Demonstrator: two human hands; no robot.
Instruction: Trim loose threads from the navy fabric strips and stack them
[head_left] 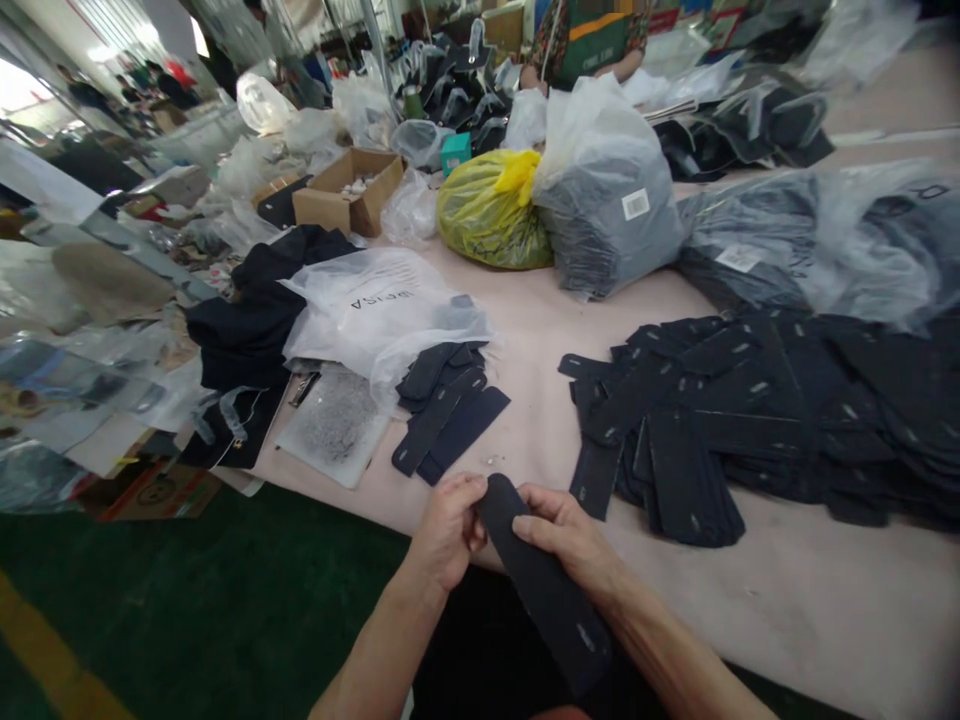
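A long black strap-shaped piece with rounded ends (544,575) slants downward in front of me, just over the table's near edge. My left hand (450,525) pinches its upper left edge between thumb and curled fingers. On the other side my right hand (566,535) grips it, the thumb lying flat on its face. A small pale mark shows near its lower end. Beyond my left hand lies a small stack of similar black pieces (442,415), partly under a white plastic bag (367,295). To the right spreads a large heap of such pieces (690,410).
A stained translucent board (334,425) lies at the table's left edge beside black cloth (255,290). Farther back stand a yellow bag (484,215), a full clear bag (611,200) and an open cardboard box (349,195). Across the table is another person (589,45).
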